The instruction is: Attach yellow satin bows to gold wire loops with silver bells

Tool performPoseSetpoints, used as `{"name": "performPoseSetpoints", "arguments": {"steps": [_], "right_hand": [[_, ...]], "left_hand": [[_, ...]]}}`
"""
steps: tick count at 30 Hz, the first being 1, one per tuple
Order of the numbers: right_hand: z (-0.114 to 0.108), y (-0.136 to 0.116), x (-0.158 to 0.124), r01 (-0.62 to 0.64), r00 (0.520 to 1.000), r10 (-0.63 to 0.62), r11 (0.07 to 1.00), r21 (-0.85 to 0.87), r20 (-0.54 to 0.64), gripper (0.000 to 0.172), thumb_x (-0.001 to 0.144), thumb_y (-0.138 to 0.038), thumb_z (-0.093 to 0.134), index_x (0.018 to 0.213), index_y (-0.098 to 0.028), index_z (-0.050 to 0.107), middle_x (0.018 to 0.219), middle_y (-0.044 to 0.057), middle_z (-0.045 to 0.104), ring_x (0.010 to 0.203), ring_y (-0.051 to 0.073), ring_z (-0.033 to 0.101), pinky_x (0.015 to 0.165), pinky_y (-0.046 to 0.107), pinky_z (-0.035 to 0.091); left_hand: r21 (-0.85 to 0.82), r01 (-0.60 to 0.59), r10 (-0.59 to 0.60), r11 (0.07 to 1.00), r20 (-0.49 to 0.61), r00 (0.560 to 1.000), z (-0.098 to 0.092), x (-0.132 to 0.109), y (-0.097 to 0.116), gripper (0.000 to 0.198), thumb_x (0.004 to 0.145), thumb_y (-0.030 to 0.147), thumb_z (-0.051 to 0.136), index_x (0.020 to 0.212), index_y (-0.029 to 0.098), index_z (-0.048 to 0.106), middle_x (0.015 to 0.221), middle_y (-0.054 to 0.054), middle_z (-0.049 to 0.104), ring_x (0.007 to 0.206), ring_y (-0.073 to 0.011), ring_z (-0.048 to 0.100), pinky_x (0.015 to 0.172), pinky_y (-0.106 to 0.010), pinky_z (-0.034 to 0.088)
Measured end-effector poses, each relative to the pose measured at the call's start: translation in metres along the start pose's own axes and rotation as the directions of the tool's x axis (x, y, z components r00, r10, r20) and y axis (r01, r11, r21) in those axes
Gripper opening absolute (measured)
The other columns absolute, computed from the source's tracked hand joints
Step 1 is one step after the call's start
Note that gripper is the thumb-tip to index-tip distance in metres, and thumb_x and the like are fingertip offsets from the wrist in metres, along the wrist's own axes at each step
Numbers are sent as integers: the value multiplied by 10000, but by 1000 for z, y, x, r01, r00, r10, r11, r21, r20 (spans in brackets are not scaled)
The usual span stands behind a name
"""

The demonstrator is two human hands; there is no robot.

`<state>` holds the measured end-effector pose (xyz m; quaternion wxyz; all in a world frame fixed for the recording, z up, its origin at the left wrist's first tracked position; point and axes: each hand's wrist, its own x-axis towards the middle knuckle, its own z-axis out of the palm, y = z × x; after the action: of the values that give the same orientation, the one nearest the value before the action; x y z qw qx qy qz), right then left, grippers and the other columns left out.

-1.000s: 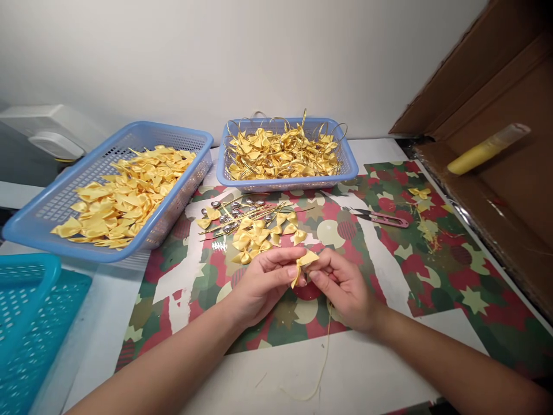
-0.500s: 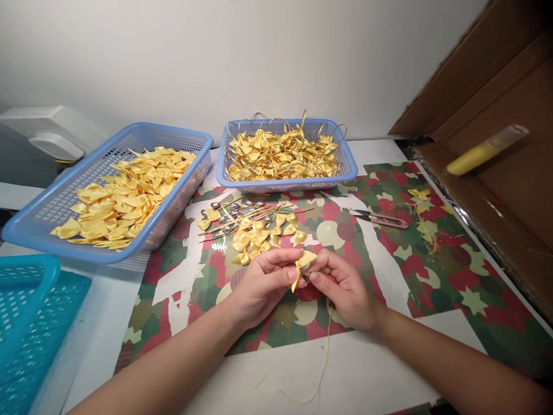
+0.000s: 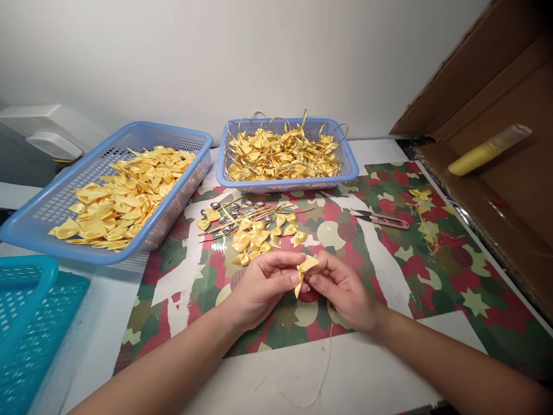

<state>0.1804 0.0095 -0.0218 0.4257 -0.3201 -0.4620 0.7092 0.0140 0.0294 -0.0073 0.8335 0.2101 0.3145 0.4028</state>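
Both my hands meet over the patterned paper [image 3: 389, 271] and pinch one small yellow satin bow [image 3: 306, 267]. My left hand [image 3: 261, 285] grips it from the left with thumb and fingers pressed together. My right hand [image 3: 343, 291] holds it from the right, fingers curled. A thin pale thread [image 3: 325, 357] trails from under my right hand toward me. Just beyond my hands lies a loose pile of yellow bows [image 3: 254, 233] with gold cords and silver beads [image 3: 231, 212].
A blue basket [image 3: 38, 227] at the left holds several plain yellow bows. A second blue basket [image 3: 287, 183] at the back holds bows with gold loops. Pink thread snips [image 3: 382, 218] lie to the right. A teal basket [image 3: 26, 323] sits at lower left, a cardboard box [image 3: 496, 190] at right.
My hands have stayed in place; the fingers have only shifted slightly on the yellow bow.
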Motion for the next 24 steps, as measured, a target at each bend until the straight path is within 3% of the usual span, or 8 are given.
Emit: {"name": "performPoseSetpoints", "arguments": {"steps": [7,12,17,21,24], "right_hand": [[1,1,0,10,1000,-11,1000,18,18,131,964,-319,552,888,-213,561,765,-18,589,730,97,575,697,221,477],[-2,-5,0,54,999,-53,986,-156,7,134,963,-342,531,917,-224,575,804,6,608,752,129,582,713,259,491],[-8,-9,-1,137,987,-163,859,-492,-10,113,952,-244,513,876,-217,593,760,14,638,684,141,573,615,262,441],[-5,-8,2,183,970,-242,802,-569,-29,155,945,-187,503,813,-223,578,714,-7,646,629,131,563,586,255,433],[-2,-13,4,241,925,-376,691,-682,-54,134,911,-162,540,800,-222,585,784,9,655,751,161,603,696,294,473]], "left_hand": [[-29,17,-16,999,31,999,4,0,-1,225,594,157,884,794,223,803,654,1,748,544,-72,655,599,-162,518],[-16,15,-15,1000,9,1000,1,1,0,240,593,201,888,817,219,803,686,4,745,544,-56,631,605,-157,506],[-14,7,-7,1000,-21,1000,-2,1,0,264,565,227,904,809,240,802,655,29,719,536,-43,612,602,-149,500],[48,-20,22,999,-27,999,-1,3,-4,268,561,228,906,808,235,802,684,8,734,561,-55,616,615,-167,502],[81,-60,65,995,-62,996,-3,5,-8,300,549,242,912,827,236,801,757,-3,750,627,-66,632,661,-180,510]]}}
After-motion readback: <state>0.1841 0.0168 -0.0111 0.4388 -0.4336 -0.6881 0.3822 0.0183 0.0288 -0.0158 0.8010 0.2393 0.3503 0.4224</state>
